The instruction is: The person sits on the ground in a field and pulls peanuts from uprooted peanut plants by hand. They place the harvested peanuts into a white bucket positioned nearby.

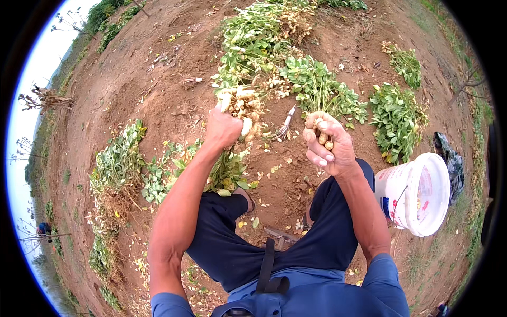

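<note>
My left hand [225, 127] is closed around a bunch of pulled peanut plants, its pods and roots [248, 107] sticking out past the fist. Leafy tops [227, 170] of the bunch hang below that hand, partly behind my forearm. In my right hand [330, 144] are a few loose peanut pods [324, 138], held between curled fingers and thumb. A gap of bare soil separates the two hands. Just beyond my right hand lies a green peanut plant [317, 85], and loose pods [278, 86] rest on the ground left of it.
A white plastic bucket [390, 178] tilts in view beside my right knee, with camouflage cloth [449, 158] behind it. Heaps of peanut plants lie ahead [253, 43], at left [117, 162] and at right [398, 119]. A pale-stemmed root stub [286, 125] lies between my hands.
</note>
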The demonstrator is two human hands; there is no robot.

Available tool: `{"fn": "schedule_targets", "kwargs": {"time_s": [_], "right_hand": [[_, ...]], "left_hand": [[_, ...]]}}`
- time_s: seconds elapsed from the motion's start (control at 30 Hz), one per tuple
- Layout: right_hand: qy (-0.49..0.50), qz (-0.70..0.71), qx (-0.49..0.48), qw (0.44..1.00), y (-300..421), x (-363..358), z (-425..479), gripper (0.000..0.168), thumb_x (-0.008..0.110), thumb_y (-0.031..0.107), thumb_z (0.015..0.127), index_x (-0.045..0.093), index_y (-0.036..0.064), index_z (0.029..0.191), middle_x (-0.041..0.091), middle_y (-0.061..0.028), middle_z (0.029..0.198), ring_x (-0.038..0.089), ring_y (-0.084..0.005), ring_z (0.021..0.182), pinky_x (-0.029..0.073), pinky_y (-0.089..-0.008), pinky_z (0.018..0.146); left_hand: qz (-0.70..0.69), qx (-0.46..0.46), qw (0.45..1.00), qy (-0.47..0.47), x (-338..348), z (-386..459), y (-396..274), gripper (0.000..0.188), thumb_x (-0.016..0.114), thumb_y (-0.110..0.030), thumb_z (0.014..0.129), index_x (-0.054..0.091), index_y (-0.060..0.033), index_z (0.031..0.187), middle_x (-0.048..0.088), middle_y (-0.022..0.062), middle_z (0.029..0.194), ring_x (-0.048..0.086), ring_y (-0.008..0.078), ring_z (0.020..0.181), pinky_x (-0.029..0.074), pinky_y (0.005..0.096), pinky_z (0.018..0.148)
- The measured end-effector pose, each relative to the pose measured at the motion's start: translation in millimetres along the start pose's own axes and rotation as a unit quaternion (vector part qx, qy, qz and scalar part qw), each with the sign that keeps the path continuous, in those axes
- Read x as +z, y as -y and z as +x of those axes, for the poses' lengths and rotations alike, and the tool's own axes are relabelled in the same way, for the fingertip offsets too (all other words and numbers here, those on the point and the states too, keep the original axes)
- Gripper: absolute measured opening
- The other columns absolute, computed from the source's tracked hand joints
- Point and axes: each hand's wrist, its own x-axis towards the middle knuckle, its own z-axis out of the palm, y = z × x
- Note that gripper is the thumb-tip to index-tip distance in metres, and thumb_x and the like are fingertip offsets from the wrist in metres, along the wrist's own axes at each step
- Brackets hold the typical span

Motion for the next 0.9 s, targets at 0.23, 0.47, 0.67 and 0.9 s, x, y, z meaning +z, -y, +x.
{"fn": "schedule_targets", "kwargs": {"time_s": [0.23, 0.47, 0.67, 0.9], "right_hand": [[-0.037, 0.037, 0.017, 0.998, 1, -20, -15, 0.033, 0.046, 0.031, 0.105, 0.061, 0.002, 0.110, 0.066, -0.0141, 0.103, 0.040, -0.0060, 0.045, 0.041, -0.0237, 0.038], [-0.092, 0.015, 0.023, 0.995, -11, 1, -10, 0.024, 0.049, 0.025, 0.107, 0.060, 0.003, 0.112, 0.066, -0.0114, 0.101, 0.045, -0.0080, 0.050, 0.042, -0.0237, 0.040], [-0.080, 0.001, 0.000, 0.997, -15, -3, -12, 0.018, 0.052, 0.021, 0.108, 0.060, 0.004, 0.108, 0.063, -0.0028, 0.082, 0.048, -0.0063, 0.048, 0.042, -0.0237, 0.038], [-0.159, -0.135, -0.198, 0.958, 64, 0, -77, 0.018, 0.051, 0.020, 0.109, 0.059, 0.003, 0.109, 0.058, 0.0008, 0.074, 0.039, -0.0048, 0.040, 0.038, -0.0243, 0.038]], "left_hand": [[-0.264, 0.066, 0.962, 0.041, 12, -13, -22, 0.041, 0.078, 0.002, 0.079, 0.067, -0.0015, 0.119, 0.075, 0.0050, 0.103, 0.069, 0.0157, 0.088, 0.058, 0.0321, 0.079], [-0.312, 0.014, 0.946, 0.087, 2, -16, -32, 0.042, 0.088, -0.007, 0.078, 0.068, 0.0007, 0.115, 0.075, 0.0061, 0.106, 0.070, 0.0149, 0.090, 0.058, 0.0313, 0.077], [-0.172, -0.006, 0.983, 0.068, -5, -14, -28, 0.041, 0.087, -0.009, 0.080, 0.068, -0.0003, 0.114, 0.075, 0.0054, 0.104, 0.069, 0.0143, 0.089, 0.057, 0.0309, 0.079], [-0.076, 0.112, 0.990, 0.043, -10, -16, -11, 0.044, 0.086, -0.010, 0.078, 0.069, 0.0001, 0.118, 0.076, 0.0064, 0.107, 0.069, 0.0160, 0.092, 0.056, 0.0328, 0.083]]}}
